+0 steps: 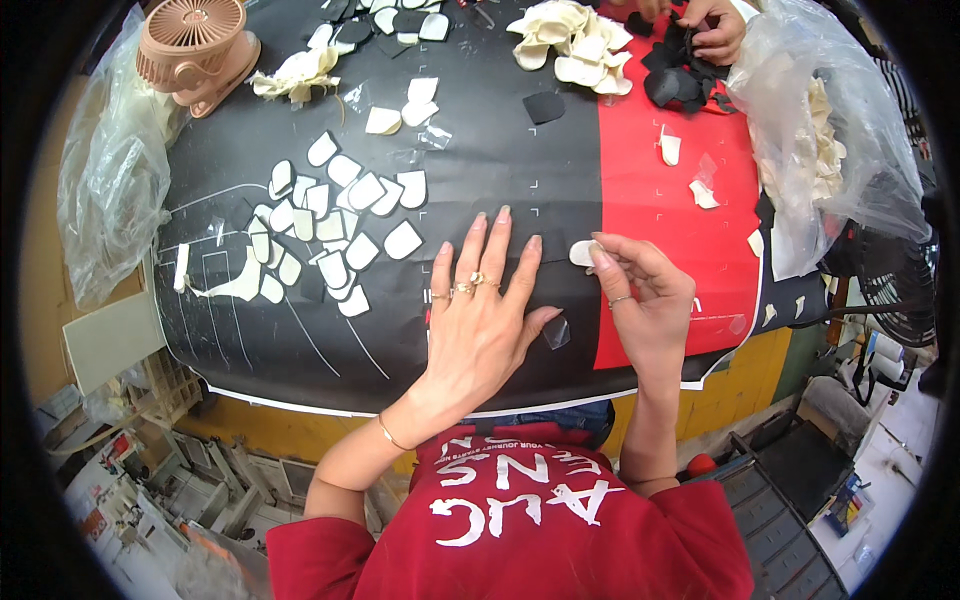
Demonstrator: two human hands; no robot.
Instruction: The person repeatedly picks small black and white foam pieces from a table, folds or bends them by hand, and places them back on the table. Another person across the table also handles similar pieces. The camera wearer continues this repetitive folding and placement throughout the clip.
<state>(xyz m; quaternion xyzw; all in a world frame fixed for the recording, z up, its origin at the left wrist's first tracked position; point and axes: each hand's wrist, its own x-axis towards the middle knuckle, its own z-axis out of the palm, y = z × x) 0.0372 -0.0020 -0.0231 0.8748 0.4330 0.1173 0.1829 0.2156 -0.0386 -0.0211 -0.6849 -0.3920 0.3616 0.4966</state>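
Head view: a black sheet (pixel 480 140) covers most of the bench, with a red panel (pixel 720 260) toward its right. Clear plastic bags lie at both sides, the right one (pixel 855 175) with cream pieces inside, the left one (pixel 110 180) near a small pinkish fan (pixel 195 50). Next in size, a loose cluster of white patches (pixel 344 170) with dark edges, left of the hands, and a heap of cream pieces (pixel 575 45) at the far edge. A co-worker's hand (pixel 712 38) is at a dark heap (pixel 672 85), far right. Left hand (pixel 478 325): palm down on the black sheet, fingers spread apart, grasping nothing visible. Right hand (pixel 645 300): thumb and forefinger pinched together on a small white patch (pixel 580 253). Patch location: over the black side, just left of the red panel's edge; contact with the sheet cannot be told. Step in hand, as judged: handling this single patch while the left hand steadies the sheet. Next move probably calls for a light pinch at the edge and care over the patch's angle. Patch orientation: rounded free end points left, toward the left fingertips; long axis seems to run roughly left–right, though fingers hide the other end.
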